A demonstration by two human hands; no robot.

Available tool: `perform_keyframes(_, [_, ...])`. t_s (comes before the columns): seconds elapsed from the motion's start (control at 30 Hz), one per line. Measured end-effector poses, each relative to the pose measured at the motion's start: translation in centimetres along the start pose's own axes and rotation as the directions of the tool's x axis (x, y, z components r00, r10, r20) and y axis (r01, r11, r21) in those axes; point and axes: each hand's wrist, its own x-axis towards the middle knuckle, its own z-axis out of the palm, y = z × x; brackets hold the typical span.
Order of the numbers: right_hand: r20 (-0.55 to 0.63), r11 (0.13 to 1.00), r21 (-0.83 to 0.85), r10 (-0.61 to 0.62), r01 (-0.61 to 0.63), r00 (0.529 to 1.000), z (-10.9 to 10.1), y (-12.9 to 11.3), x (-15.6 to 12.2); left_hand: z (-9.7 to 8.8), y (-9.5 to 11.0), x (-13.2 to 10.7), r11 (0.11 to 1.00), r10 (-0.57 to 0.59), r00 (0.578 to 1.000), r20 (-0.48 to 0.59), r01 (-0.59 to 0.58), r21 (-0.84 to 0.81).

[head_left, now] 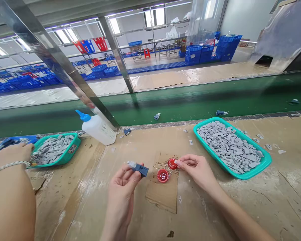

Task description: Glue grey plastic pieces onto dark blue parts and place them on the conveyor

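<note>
My left hand (122, 190) is at the middle of the bench, holding a dark blue plastic part (140, 169) with a pale grey piece at its end. My right hand (198, 169) pinches a small pale grey piece (177, 163) against a red bottle cap (172, 163). A second red cap (163, 175), holding a red-rimmed pool of liquid, lies just left of it. Both caps rest on a cardboard sheet (162, 190) strewn with crumbs. The grey piece's tip is partly hidden by my fingers.
A teal basket (262, 164) of grey pieces stands right; another (75, 144) stands left beside a co-worker's hand (12, 155). A white bottle (97, 129) with a blue nozzle stands behind. Beyond the bench runs a green conveyor belt (180, 103) carrying small blue parts.
</note>
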Motion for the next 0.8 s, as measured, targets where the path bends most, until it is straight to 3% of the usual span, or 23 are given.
perform_keyframes(0.1, [0.009, 1.000, 0.012, -0.002, 0.002, 1.000, 0.5, 0.0, 0.0, -0.2, -1.5, -1.3, 0.997, -0.072, 0.996, -0.049, 0.071, -0.024])
perform_keyframes(0.2, [0.001, 1.000, -0.011, 0.010, -0.010, 1.000, 0.6, -0.1, 0.0, 0.3, -2.1, -2.0, 0.994, -0.105, 0.994, -0.032, 0.103, -0.039])
perform_keyframes(0.5, [0.065, 0.998, 0.056, -0.001, -0.003, 0.998, -0.4, -2.2, -1.7, 3.3, -2.5, -2.4, 1.000, -0.024, 1.000, 0.013, 0.024, 0.013])
perform_keyframes(0.8, [0.238, 0.985, 0.167, 0.002, -0.043, 0.971, 0.1, -3.6, -3.6, 5.4, -2.2, -3.6, 1.000, 0.028, 1.000, 0.008, -0.028, 0.010])
